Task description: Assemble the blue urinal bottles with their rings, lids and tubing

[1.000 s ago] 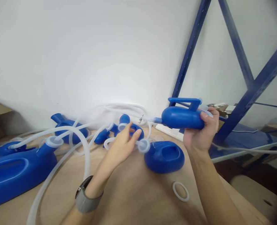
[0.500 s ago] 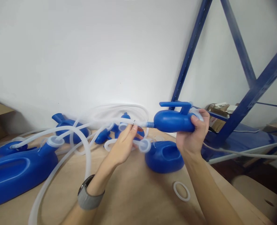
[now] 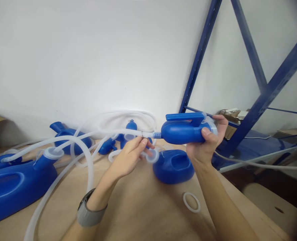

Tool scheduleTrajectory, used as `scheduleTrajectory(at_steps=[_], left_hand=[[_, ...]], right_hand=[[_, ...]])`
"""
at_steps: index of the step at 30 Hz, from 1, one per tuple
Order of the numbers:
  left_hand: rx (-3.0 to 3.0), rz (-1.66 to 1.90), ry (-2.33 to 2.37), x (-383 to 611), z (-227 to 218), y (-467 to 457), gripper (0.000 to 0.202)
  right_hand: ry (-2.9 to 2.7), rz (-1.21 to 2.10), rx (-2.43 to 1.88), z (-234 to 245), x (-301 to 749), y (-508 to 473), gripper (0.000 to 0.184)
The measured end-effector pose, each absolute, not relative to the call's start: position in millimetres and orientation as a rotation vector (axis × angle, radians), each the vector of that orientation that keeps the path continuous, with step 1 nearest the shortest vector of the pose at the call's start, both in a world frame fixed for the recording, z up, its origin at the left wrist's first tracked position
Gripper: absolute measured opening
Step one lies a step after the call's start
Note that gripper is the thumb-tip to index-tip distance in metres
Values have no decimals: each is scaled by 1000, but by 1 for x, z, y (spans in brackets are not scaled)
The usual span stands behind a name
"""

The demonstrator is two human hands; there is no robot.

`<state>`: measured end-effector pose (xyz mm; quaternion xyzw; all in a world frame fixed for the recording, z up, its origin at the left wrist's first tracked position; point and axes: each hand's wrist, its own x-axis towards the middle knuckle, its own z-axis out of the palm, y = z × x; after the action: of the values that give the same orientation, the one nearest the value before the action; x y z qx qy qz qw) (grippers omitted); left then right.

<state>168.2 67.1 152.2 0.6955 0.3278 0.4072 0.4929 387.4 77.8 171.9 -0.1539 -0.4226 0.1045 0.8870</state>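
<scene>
My right hand (image 3: 207,145) grips a blue plastic urinal bottle (image 3: 179,134) from below and around its right end, with a translucent lid by the fingers. Its bar handle faces up. From the narrow nozzle (image 3: 157,135) at its left end runs a white translucent hose (image 3: 120,131). My left hand (image 3: 130,155) is closed on this hose a little short of the nozzle, thumb and fingers pinching beside a thin dark ring (image 3: 142,134) on it. Beneath, a second blue bottle (image 3: 173,169) stands on the table, its translucent cap (image 3: 152,156) close to my left fingers.
A large blue bottle (image 3: 20,190) with a hose lies at the left, more blue bottles (image 3: 75,140) behind it. Hoses loop across the table (image 3: 138,214). A white ring (image 3: 191,202) lies in front. A blue metal rack (image 3: 198,57) rises at the right against the wall.
The view has shifted slightly. The held bottle has turned a little, showing more of its lid end. My left hand stays on the hose by the dark ring.
</scene>
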Motion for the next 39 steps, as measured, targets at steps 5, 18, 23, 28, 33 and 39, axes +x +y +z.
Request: scheduleTrajectory(at_steps=[5,18,23,28,33,39], left_hand=[[1555,938,633,169,155,65,40],[1145,969,548,183,147,70,21],[1150,998,604,185,147,70,24],[1253,938,579,188,146,69,39],[1264,895,576,194,146,64,47],[1162,798,577,189,149,62,37]], right_hand=[[-921,138,-348,174,387,74,38],[-985,87,-381,170,389,75,43],[-1008,94,-352,169,388,75,43],[-1041,121,-346,167,388,76,46],[-1105,132,-335,165,389,75,50],[-1114,150,-392,167,390,73,53]])
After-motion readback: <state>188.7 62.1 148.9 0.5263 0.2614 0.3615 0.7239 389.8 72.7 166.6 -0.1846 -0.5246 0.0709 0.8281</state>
